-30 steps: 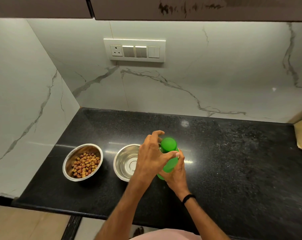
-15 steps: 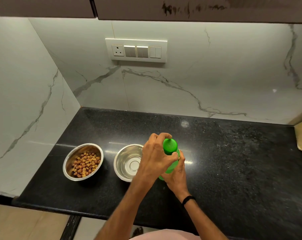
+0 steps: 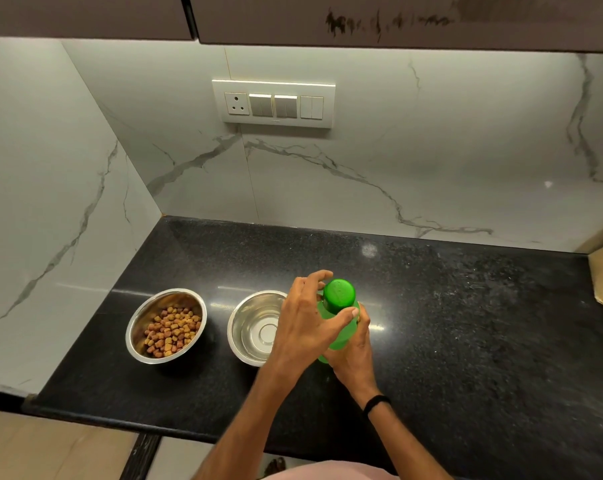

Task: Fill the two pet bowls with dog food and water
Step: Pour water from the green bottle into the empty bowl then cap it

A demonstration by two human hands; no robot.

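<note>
Black speckled counter (image 3: 466,323) in white marble-tiled corner, switch panel (image 3: 274,103) on back wall; green bottle (image 3: 340,320) upright near front edge, cap up, just right of empty steel bowl (image 3: 250,329); kibble bowl (image 3: 167,325) toward left edge; right hand (image 3: 353,351) wrapped round bottle body; left hand (image 3: 307,323) pinching cap.

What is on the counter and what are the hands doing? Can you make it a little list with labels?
left bowl: steel bowl holding brown and tan dog food
right bowl: steel bowl with no food in it
bottle: green bottle, upright, green cap on top
left hand: left hand, fingers around the cap
right hand: right hand, grip on the bottle body
wrist: black band on the right wrist
surface: black counter
</note>
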